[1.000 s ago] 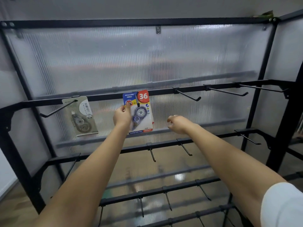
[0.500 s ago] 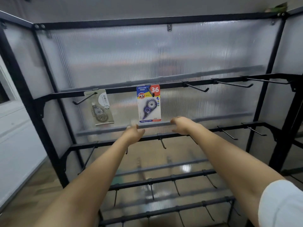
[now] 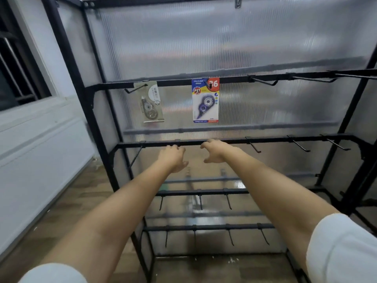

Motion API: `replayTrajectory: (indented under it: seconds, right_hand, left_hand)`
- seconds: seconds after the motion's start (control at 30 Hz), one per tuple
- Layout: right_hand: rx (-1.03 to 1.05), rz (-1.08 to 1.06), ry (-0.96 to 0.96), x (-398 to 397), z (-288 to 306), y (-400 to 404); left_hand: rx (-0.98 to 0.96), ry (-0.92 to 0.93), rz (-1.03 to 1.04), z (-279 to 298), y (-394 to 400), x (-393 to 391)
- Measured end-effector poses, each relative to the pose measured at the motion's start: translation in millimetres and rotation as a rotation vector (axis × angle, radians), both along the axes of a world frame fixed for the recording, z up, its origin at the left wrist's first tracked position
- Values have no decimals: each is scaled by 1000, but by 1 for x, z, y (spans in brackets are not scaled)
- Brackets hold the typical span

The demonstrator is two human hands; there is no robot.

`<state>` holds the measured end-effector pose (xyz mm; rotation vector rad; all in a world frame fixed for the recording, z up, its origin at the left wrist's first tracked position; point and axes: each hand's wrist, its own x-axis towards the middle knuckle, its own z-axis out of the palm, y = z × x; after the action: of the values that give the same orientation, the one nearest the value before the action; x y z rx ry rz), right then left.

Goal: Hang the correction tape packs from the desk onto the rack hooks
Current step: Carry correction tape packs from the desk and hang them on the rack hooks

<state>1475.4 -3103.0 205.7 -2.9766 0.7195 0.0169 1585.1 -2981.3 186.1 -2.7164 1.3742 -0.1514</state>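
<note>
Currently 2 packs hung above hands: blue pack (image 3: 205,100), grey pack (image 3: 150,102) | left hand (image 3: 171,158), right hand (image 3: 214,150) loosely curled, empty, apparently free to fetch more | desk unseen

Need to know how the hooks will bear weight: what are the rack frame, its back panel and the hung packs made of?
Rack frame: likely black-painted metal, thin rigid bars. Back panel: translucent ribbed plastic, probably polycarbonate. Blue pack and grey pack: printed card, seemingly under clear blister.
</note>
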Motion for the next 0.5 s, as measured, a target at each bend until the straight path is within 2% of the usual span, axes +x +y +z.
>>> replayTrajectory:
  seconds: [0.27, 0.5]
  right_hand:
    - [-33, 223, 34, -7, -29, 37]
    - [-51, 504, 121, -2, -75, 110]
  left_hand:
    - [28, 78, 217, -30, 56, -39]
    - [-15, 170, 451, -76, 155, -79]
